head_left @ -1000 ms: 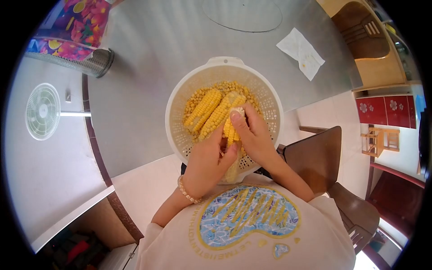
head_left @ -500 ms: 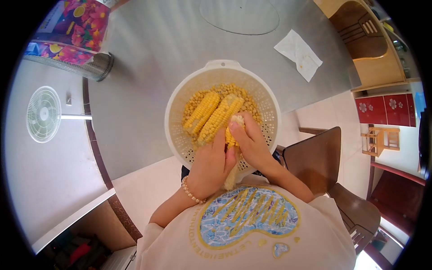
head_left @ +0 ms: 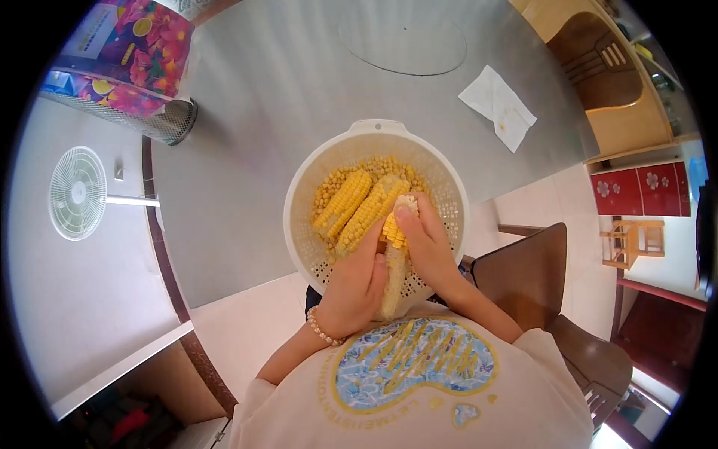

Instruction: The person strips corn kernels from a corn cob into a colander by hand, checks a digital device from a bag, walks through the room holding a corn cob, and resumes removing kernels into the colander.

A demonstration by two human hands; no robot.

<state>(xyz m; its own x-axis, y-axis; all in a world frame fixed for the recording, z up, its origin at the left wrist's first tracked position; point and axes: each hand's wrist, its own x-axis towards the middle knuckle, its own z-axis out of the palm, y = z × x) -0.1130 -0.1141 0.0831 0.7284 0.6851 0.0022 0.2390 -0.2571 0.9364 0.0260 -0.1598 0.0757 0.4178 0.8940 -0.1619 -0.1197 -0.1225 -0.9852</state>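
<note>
A partly stripped corn cob (head_left: 394, 278) is held over the near side of a white colander (head_left: 292, 224). Yellow kernels remain on its upper part, while the lower length is bare and pale. My right hand (head_left: 430, 243) wraps around the upper end, thumb pressed near the tip. From the other side, my left hand (head_left: 355, 288), with a beaded bracelet at the wrist, closes on the cob's middle; some of its fingers are hidden. Inside the colander, two corn cobs full of kernels, one left (head_left: 344, 202) and one centre (head_left: 372, 215), lie on loose kernels (head_left: 381, 166).
The colander is at the near edge of a grey table (head_left: 247, 172). A white tissue (head_left: 499, 108) lies at the right, and a wire basket (head_left: 176, 122) with a flowery package (head_left: 142, 45) stands at the left. A brown chair (head_left: 520, 273) is close on my right.
The view has shifted, so the table and colander appear slightly lower. My left hand has slid a little down and away from the kernels, baring more of the stripped cob.
</note>
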